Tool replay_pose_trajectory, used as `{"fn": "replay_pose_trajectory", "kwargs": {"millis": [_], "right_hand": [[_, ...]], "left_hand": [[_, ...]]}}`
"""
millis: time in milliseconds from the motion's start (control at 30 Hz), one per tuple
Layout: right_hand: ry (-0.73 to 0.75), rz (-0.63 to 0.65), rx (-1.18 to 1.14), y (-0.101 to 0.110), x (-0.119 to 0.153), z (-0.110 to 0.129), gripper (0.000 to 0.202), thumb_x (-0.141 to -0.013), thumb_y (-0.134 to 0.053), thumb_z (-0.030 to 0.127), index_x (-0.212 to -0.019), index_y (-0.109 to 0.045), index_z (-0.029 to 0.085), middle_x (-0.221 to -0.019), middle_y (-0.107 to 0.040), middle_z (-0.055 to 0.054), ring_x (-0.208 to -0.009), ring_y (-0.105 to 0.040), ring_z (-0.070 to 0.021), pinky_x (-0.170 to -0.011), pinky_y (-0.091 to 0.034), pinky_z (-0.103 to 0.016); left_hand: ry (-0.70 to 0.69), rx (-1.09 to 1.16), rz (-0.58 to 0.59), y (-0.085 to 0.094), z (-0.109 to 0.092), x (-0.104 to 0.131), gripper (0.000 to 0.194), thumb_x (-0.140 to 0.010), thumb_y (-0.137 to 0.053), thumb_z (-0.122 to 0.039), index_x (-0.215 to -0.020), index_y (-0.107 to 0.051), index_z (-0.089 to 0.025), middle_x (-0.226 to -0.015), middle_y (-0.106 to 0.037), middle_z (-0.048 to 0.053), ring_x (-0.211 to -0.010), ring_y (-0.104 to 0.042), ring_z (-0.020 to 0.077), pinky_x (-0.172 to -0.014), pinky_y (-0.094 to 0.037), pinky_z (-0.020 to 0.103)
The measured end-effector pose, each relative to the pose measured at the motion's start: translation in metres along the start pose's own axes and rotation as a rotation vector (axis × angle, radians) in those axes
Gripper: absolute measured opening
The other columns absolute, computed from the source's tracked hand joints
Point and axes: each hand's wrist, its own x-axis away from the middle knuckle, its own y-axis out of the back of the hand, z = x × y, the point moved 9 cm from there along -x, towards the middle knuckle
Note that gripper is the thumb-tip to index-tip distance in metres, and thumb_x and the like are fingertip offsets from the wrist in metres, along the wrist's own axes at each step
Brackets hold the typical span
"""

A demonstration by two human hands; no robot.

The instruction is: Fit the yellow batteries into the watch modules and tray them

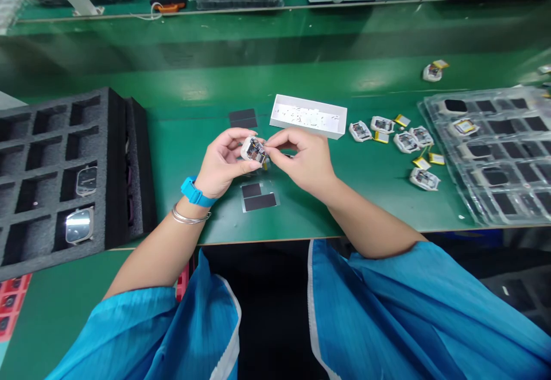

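Between thumb and fingers, my left hand [224, 162] grips an opened white smartwatch case [253, 149] with its circuit board showing. My right hand [303, 156] meets the case's right edge, thumb and forefinger pinched together; whatever is between those fingertips is too small to make out. A bit of yellow shows just under the case, partly hidden. Below the hands lies a clear sheet with black adhesive pieces [260, 201]. Another black sheet [243, 118] is flat on the bench behind my left hand.
A white box [340, 127] with small dark bits stands behind my right hand. Several opened watch cases [405, 142] with yellow batteries lie to the right, beside stacked clear trays [469, 199]. A black foam tray [105, 196] is at left; a shelf edge [241, 11] runs along the back.
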Motion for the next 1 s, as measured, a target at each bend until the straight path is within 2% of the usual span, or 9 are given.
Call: {"fn": "replay_pose_trajectory", "kwargs": {"millis": [100, 233, 333, 400, 467, 600, 700, 833, 1000], "right_hand": [[0.108, 0.017, 0.148, -0.003, 0.004, 0.010, 0.013, -0.088, -0.062, 0.017, -0.077, -0.066, 0.022, -0.081, -0.073, -0.001, -0.077, -0.069, -0.0170, -0.072, -0.054, -0.030], [0.223, 0.059, 0.301, -0.010, 0.008, 0.017, 0.017, -0.093, -0.054, 0.018, -0.079, -0.064, 0.023, -0.087, -0.072, -0.005, -0.083, -0.065, -0.0205, -0.078, -0.053, -0.036], [0.184, 0.041, 0.236, -0.008, 0.005, 0.013, 0.014, -0.095, -0.056, 0.023, -0.082, -0.062, 0.023, -0.092, -0.070, -0.006, -0.091, -0.064, -0.0221, -0.086, -0.054, -0.040], [0.051, 0.029, 0.039, -0.005, 0.001, 0.002, 0.007, -0.093, -0.063, 0.029, -0.090, -0.061, 0.023, -0.099, -0.068, -0.005, -0.096, -0.065, -0.0208, -0.087, -0.056, -0.039], [-0.166, 0.097, -0.255, -0.011, -0.002, -0.015, 0.021, -0.088, -0.070, 0.035, -0.103, -0.059, 0.024, -0.106, -0.068, -0.004, -0.099, -0.066, -0.0185, -0.084, -0.059, -0.034], [-0.608, 0.489, -0.747, -0.052, 0.016, -0.030, 0.050, -0.078, -0.081, 0.034, -0.118, -0.054, 0.024, -0.101, -0.071, -0.001, -0.093, -0.071, -0.0157, -0.080, -0.062, -0.029], [-0.723, 0.631, -0.827, -0.058, 0.025, -0.031, 0.054, -0.069, -0.088, 0.027, -0.113, -0.057, 0.021, -0.086, -0.071, 0.002, -0.078, -0.072, -0.0134, -0.074, -0.062, -0.026], [-0.675, 0.566, -0.765, -0.040, 0.014, -0.038, 0.048, -0.068, -0.090, 0.030, -0.105, -0.062, 0.017, -0.078, -0.069, 0.002, -0.066, -0.070, -0.0115, -0.063, -0.061, -0.024], [-0.427, 0.291, -0.657, -0.007, -0.007, -0.032, 0.046, -0.068, -0.091, 0.040, -0.103, -0.069, 0.019, -0.080, -0.066, 0.002, -0.075, -0.068, -0.0131, -0.069, -0.061, -0.027]], "left_hand": [[-0.014, -0.007, 0.005, -0.002, 0.000, 0.000, 0.063, -0.057, -0.097, -0.043, -0.108, -0.065, -0.024, -0.105, -0.073, 0.006, -0.100, -0.072, 0.0222, -0.089, -0.060, 0.034], [0.026, -0.013, -0.005, -0.001, 0.006, 0.001, 0.064, -0.059, -0.095, -0.048, -0.111, -0.064, -0.025, -0.109, -0.073, 0.007, -0.107, -0.071, 0.0246, -0.093, -0.060, 0.037], [0.080, 0.040, 0.005, 0.000, 0.011, 0.002, 0.062, -0.066, -0.091, -0.050, -0.116, -0.063, -0.026, -0.113, -0.072, 0.007, -0.103, -0.072, 0.0236, -0.087, -0.062, 0.036], [0.097, 0.096, 0.012, 0.001, 0.011, 0.002, 0.061, -0.068, -0.089, -0.049, -0.118, -0.062, -0.027, -0.115, -0.072, 0.006, -0.099, -0.073, 0.0221, -0.083, -0.063, 0.034], [0.108, 0.160, 0.003, 0.002, 0.009, 0.002, 0.061, -0.067, -0.090, -0.047, -0.118, -0.062, -0.027, -0.114, -0.073, 0.005, -0.096, -0.073, 0.0208, -0.080, -0.063, 0.029], [0.146, 0.268, -0.024, 0.004, 0.006, 0.002, 0.060, -0.062, -0.093, -0.042, -0.113, -0.064, -0.027, -0.108, -0.074, 0.003, -0.092, -0.074, 0.0201, -0.073, -0.062, 0.024], [0.157, 0.299, -0.032, 0.004, 0.003, 0.002, 0.060, -0.059, -0.094, -0.041, -0.109, -0.065, -0.026, -0.105, -0.074, 0.003, -0.089, -0.074, 0.0201, -0.070, -0.062, 0.024], [0.191, 0.309, -0.040, 0.002, -0.001, 0.003, 0.060, -0.058, -0.094, -0.039, -0.108, -0.065, -0.025, -0.103, -0.074, 0.003, -0.087, -0.073, 0.0193, -0.068, -0.061, 0.023], [0.312, 0.276, -0.016, -0.004, 0.003, 0.007, 0.059, -0.057, -0.093, -0.035, -0.107, -0.066, -0.021, -0.098, -0.074, 0.004, -0.085, -0.073, 0.0199, -0.067, -0.061, 0.024]]}}
